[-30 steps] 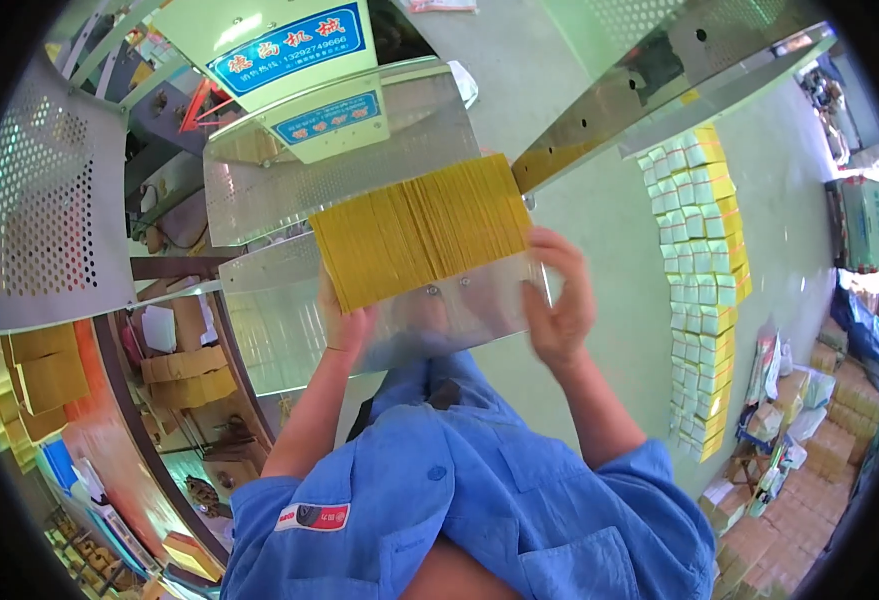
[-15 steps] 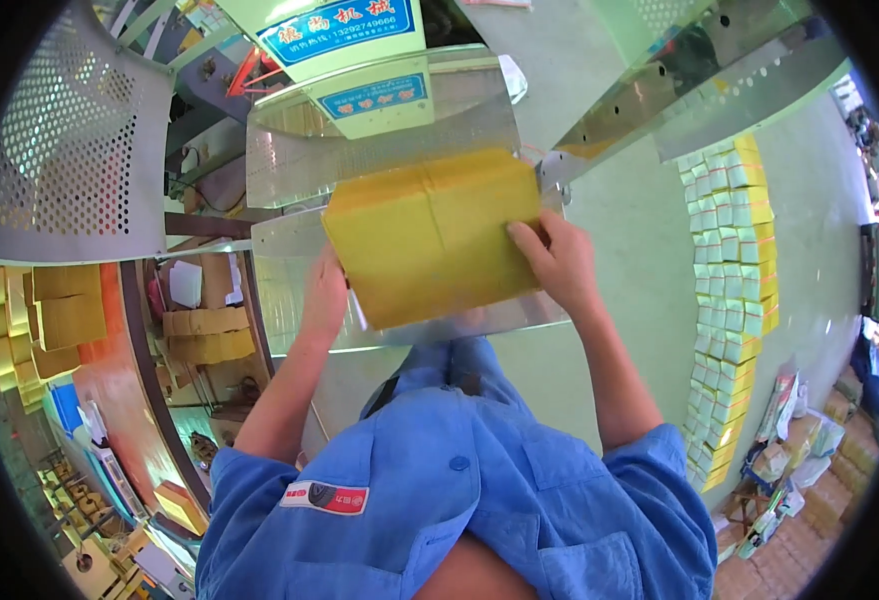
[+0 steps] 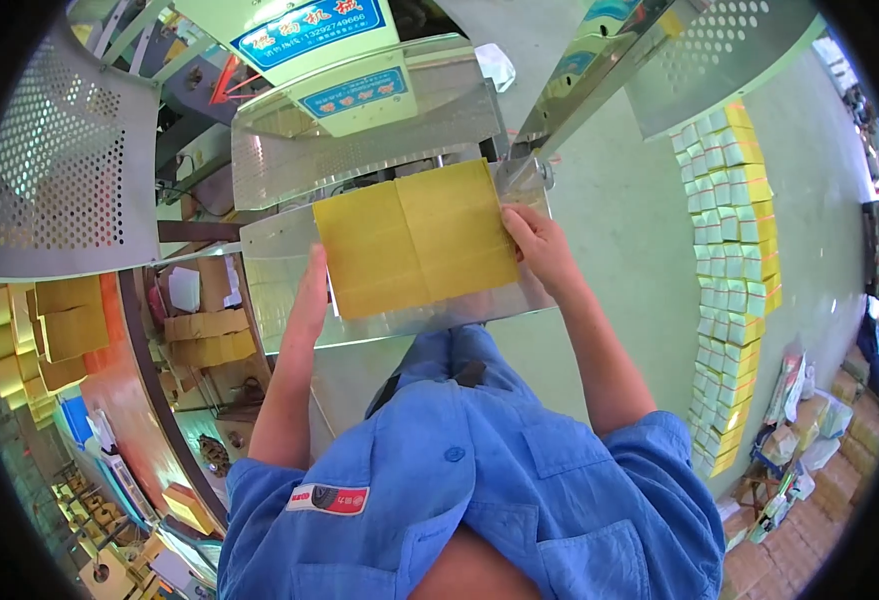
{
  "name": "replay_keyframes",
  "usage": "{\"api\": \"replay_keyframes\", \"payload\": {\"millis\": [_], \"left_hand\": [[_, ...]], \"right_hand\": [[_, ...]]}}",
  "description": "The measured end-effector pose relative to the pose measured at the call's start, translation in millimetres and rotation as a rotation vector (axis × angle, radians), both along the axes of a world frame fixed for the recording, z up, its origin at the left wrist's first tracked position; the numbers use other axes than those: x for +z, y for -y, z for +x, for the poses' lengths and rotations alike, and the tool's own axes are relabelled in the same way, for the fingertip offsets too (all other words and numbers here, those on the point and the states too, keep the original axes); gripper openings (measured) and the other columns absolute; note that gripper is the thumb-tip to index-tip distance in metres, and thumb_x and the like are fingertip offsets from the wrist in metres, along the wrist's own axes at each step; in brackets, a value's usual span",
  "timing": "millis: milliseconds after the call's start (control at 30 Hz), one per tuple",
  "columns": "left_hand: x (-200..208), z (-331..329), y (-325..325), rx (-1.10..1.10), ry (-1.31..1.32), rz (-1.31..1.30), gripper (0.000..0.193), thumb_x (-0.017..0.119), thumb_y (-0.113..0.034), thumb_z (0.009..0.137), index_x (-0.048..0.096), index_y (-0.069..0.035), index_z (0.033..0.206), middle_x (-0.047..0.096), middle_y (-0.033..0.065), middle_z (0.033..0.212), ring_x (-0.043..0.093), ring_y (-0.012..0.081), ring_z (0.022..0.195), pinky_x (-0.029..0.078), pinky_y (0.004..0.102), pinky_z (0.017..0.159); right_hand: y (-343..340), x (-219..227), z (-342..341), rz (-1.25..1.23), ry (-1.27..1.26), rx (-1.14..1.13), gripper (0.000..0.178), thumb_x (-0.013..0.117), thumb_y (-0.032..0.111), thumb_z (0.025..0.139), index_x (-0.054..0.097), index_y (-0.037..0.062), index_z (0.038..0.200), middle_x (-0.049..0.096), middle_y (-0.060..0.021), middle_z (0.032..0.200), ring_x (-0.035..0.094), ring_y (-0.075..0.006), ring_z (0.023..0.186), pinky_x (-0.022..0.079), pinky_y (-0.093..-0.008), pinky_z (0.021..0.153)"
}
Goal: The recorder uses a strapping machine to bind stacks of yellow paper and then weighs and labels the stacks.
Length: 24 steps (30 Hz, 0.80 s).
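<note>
A yellow paper stack or booklet [image 3: 419, 240] with a crease down its middle lies on the shiny metal table [image 3: 284, 290] of a machine. White pages peek out at its left edge. My left hand [image 3: 308, 295] rests flat against that left edge, fingers stretched out. At the right edge, my right hand [image 3: 539, 243] grips the stack between thumb and curled fingers; the fingertips are partly hidden. The stack's far edge reaches the machine's bar, below a clear plastic guard [image 3: 359, 130].
Perforated metal panels [image 3: 69, 170] flank the machine at left and upper right. A metal arm [image 3: 584, 100] slants by the table's right corner. Long rows of yellow-and-white bundles [image 3: 729, 290] stand on the floor at right. At left, a reddish-brown table [image 3: 139, 390] holds brown paper stacks.
The yellow stack has come down flatter onto the table, its far edge now at the machine's bar. My left hand has straightened along its side; my right hand has shifted slightly left.
</note>
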<state>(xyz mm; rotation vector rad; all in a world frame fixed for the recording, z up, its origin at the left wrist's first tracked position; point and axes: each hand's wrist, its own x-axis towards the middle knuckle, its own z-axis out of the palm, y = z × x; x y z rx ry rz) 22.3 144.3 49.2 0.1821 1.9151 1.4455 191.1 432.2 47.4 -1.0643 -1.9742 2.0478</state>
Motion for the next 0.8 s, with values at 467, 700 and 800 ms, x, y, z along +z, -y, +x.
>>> {"api": "replay_keyframes", "payload": {"millis": [467,700,800], "left_hand": [[-31.8,-1.3,9.5,0.005,-0.256,-0.032,0.059,0.031,-0.046,0.103,0.052,0.003,0.128,0.056,0.0108,0.128,0.052,0.0201,0.117,0.041,0.0319,0.098],[-45.1,14.0,-5.6,0.176,0.036,0.391,0.056,0.031,-0.046,0.103,0.043,-0.004,0.138,0.052,0.0059,0.130,0.050,0.0187,0.118,0.040,0.0325,0.100],[-40.8,22.6,-25.1,0.310,-0.033,0.580,0.052,0.032,-0.041,0.103,0.043,-0.004,0.138,0.044,0.0078,0.138,0.045,0.0178,0.123,0.035,0.0329,0.104]], "right_hand": [[21.1,-52.8,-5.9,-0.275,-0.401,-0.163,0.029,0.054,0.019,0.096,0.059,0.0011,0.117,0.049,-0.0106,0.135,0.049,-0.0164,0.118,0.038,-0.0290,0.099],[35.4,-14.0,-15.7,-0.392,-0.498,-0.167,0.047,0.045,0.021,0.099,0.038,0.0010,0.141,0.041,-0.0116,0.144,0.040,-0.0207,0.130,0.031,-0.0337,0.108],[41.1,-13.0,-15.8,-0.285,-0.478,-0.100,0.052,0.041,0.028,0.100,0.035,-0.0003,0.143,0.041,-0.0120,0.144,0.039,-0.0217,0.132,0.030,-0.0344,0.109]]}}
